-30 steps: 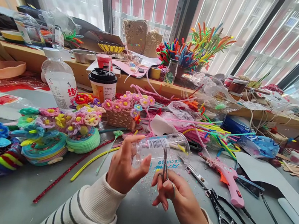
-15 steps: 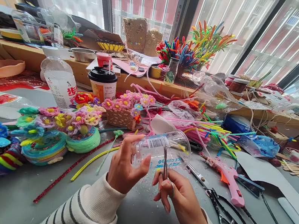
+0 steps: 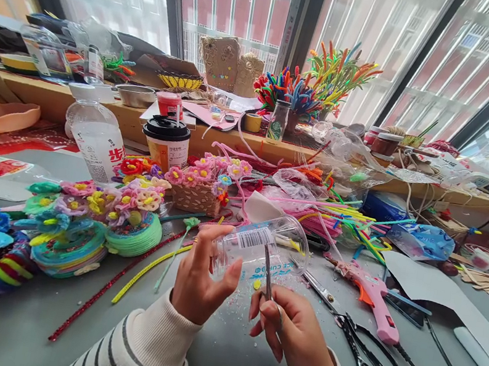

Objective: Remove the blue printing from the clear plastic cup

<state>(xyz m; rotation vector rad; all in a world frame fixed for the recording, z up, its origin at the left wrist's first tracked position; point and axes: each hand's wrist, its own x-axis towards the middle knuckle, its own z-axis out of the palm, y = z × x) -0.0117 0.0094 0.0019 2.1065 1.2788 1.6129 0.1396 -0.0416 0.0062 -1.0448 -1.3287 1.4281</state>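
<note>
On its side above the grey table, a clear plastic cup (image 3: 286, 255) with blue lettering and a barcode label is gripped by my left hand (image 3: 203, 282). The fingers curl round its base end, and the open mouth points right and away. My right hand (image 3: 296, 335) is closed on small metal scissors (image 3: 268, 277), whose blades point up against the near side of the cup wall. Whether the blades pierce the wall is hard to make out. A yellow pipe cleaner (image 3: 140, 272) and a red glittery one (image 3: 114, 286) lie left of my hands.
Black-handled scissors (image 3: 377, 355) and a pink glue gun (image 3: 375, 295) with its cord lie to the right. Pipe-cleaner flower pots (image 3: 135, 233) stand left. Behind are a lidded paper cup (image 3: 166, 148), a plastic bottle (image 3: 96, 139) and piled pipe cleaners (image 3: 310, 209).
The cup and scissors have shifted slightly left and down in the picture, and the scissor tips sit a little lower. Both hands keep their hold.
</note>
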